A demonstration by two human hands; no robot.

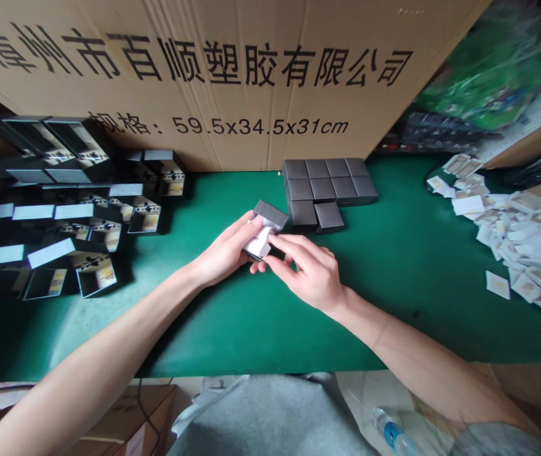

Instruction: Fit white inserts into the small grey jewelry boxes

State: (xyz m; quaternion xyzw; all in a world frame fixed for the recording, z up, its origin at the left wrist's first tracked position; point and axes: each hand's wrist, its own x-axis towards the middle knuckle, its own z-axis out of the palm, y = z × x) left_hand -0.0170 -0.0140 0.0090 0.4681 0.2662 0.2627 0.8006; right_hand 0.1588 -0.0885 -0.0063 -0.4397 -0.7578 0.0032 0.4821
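Note:
My left hand (225, 253) grips a small dark grey box (270, 216) above the green table top (394, 285), its lid tilted open. A white card (258, 242) sits in the box's mouth. My right hand (306, 269) pinches that card with thumb and fingers closed on it. Both hands meet at the table's middle. Just behind them stands a tight block of several shut dark boxes (327, 187).
Several open dark boxes (80, 240) with light lids crowd the left side. A heap of white cards (517, 240) lies at the right. A big printed cardboard carton (232, 82) walls off the back. A water bottle (394, 434) lies below the table edge.

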